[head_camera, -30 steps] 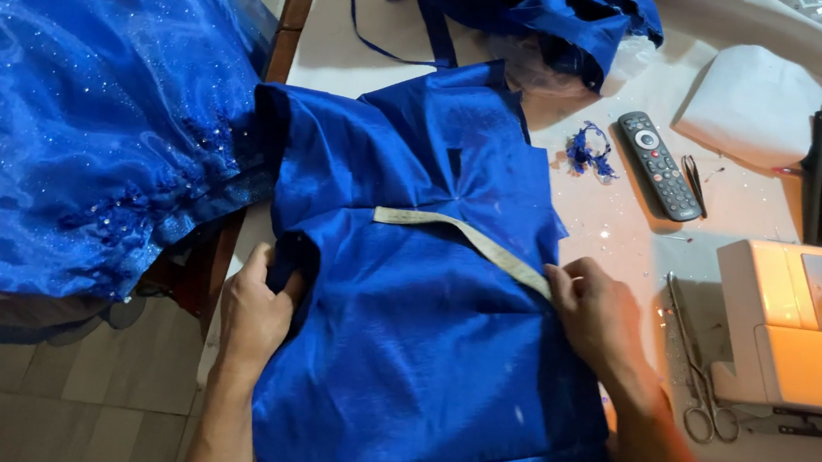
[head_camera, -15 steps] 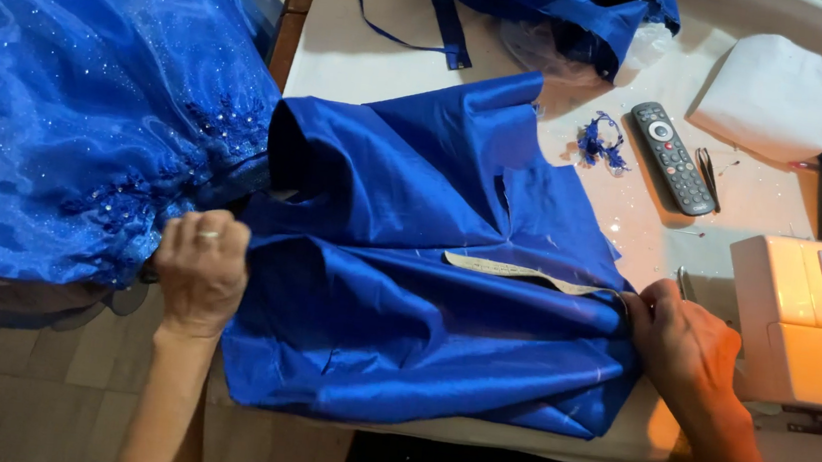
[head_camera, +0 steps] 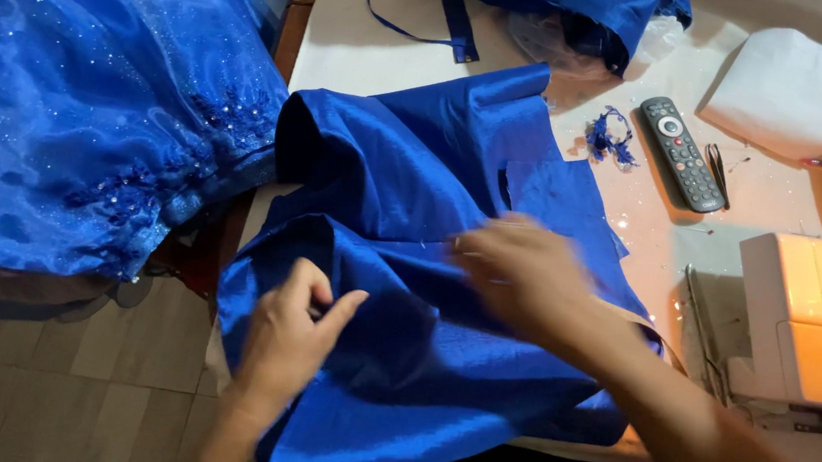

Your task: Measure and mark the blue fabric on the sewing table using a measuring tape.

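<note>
Both hands moved inward: left hand [head_camera: 292,335] pinches the blue cloth [head_camera: 425,293], blurred right hand's [head_camera: 520,272] grip unclear; smoothing folds.

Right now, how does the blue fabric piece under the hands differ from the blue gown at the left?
The fabric piece is plain, smooth satin lying on the table and hanging over its near edge; the gown is sheer, gathered, and sprinkled with beads and sparkles. The left hand and right hand are on the fabric piece; neither touches the gown, which lies off the table's left side. Both are royal blue.
</note>
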